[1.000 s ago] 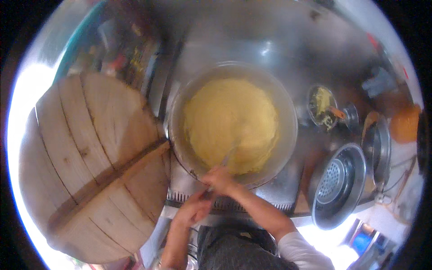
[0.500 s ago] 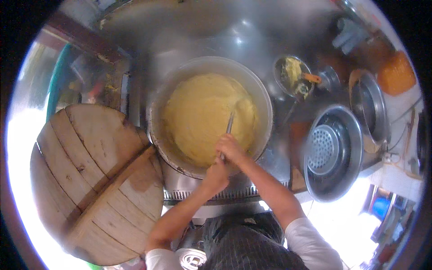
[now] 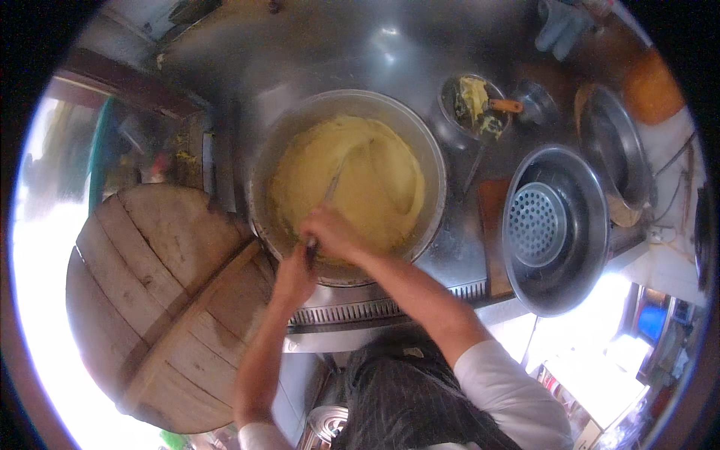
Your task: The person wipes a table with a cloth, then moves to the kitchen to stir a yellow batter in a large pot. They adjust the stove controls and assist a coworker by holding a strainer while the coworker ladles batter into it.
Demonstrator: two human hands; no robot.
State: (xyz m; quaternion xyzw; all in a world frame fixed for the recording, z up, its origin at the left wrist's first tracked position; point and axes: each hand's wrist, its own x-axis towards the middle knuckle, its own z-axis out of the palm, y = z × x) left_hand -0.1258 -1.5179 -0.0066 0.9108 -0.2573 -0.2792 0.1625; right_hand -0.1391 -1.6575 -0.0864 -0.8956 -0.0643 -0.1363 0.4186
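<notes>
Yellow paste (image 3: pixel 369 199) lay in the pot (image 3: pixel 432 169) for what looked like stirring, left hand (image 3: pixel 295 276) and right hand (image 3: pixel 331 232) both gripping the tool (image 3: pixel 332 186), whose next sweep seemed to want steadiness.

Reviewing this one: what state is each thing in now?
Yellow mixture: surface furrowed.
Long-handled tool: held, far end in mixture.
Left hand: closed around its near end.
Right hand: closed farther along it.
Large pot: uncovered, partly filled.
Round wooden lid: off the pot.
Metal basin: uncovered, holding perforated disc.
Small bowl: uncovered, smeared with yellow food.
</notes>
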